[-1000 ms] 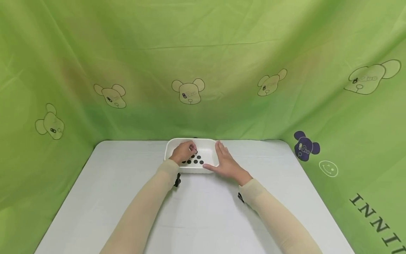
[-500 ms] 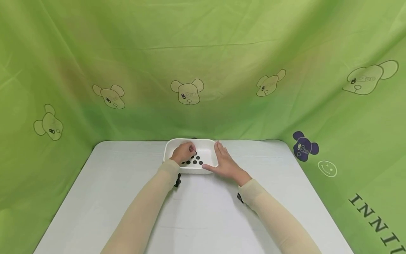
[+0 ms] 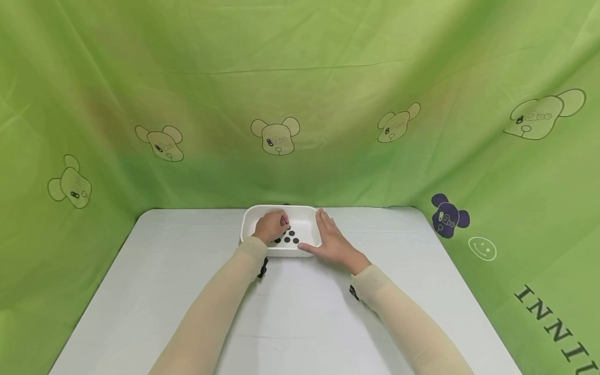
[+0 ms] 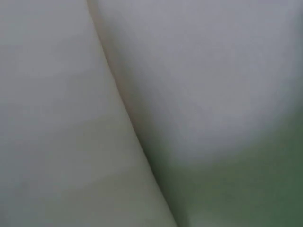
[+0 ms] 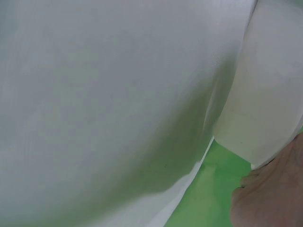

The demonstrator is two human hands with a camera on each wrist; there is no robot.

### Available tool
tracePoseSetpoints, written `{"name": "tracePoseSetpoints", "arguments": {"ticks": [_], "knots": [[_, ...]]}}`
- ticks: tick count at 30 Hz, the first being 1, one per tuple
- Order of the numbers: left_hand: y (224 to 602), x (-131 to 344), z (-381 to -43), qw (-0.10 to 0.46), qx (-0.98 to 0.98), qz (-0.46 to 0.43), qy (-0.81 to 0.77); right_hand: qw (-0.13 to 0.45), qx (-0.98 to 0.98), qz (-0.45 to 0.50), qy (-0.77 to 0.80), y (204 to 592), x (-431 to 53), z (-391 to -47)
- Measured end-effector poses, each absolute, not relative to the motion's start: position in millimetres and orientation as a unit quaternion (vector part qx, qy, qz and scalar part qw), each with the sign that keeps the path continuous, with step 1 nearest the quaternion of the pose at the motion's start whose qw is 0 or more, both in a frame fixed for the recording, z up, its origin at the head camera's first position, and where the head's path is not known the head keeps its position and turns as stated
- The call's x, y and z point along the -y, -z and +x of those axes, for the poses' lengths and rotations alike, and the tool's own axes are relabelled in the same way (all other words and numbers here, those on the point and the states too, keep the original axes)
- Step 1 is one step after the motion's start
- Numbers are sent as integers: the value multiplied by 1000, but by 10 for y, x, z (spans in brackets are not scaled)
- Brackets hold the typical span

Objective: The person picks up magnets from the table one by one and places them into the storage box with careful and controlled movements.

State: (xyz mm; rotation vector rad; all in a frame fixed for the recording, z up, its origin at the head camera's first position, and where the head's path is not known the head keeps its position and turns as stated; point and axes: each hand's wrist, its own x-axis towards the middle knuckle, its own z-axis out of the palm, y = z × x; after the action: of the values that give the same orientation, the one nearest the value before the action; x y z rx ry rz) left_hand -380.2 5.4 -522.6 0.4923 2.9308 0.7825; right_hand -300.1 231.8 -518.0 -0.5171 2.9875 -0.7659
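Note:
A white shallow tray sits at the far middle of the table. Several small black discs lie in it. Over the tray's left half, my left hand has its fingers curled, thumb and fingertips pinching a black disc close over the tray floor. The hand covers some discs. My right hand lies spread at the tray's right end, straight fingers along the rim and thumb at the front edge. The left wrist view shows a blurred sleeve; a cuff and part of a hand appear in the right wrist view.
A white-covered table runs up to a green curtain with printed bear heads, which encloses the back and sides. A small dark object shows just behind the tray's far rim. Black wrist devices hang under both cuffs.
My left fingertips and the disc have come slightly nearer within the tray, and the left hand now covers more of the front row. The right hand keeps its place; the view shifts slightly.

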Motion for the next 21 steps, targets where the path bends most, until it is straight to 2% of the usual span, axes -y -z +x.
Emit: {"name": "tracePoseSetpoints", "arguments": {"ticks": [12, 21], "knots": [[5152, -37, -3750, 34, -955, 157, -248, 19, -960, -159, 231, 5165, -2300, -3013], [4999, 82, -3645, 16, -949, 192, -251, 33, -962, -157, 222, 5126, -2319, -3009]]}}
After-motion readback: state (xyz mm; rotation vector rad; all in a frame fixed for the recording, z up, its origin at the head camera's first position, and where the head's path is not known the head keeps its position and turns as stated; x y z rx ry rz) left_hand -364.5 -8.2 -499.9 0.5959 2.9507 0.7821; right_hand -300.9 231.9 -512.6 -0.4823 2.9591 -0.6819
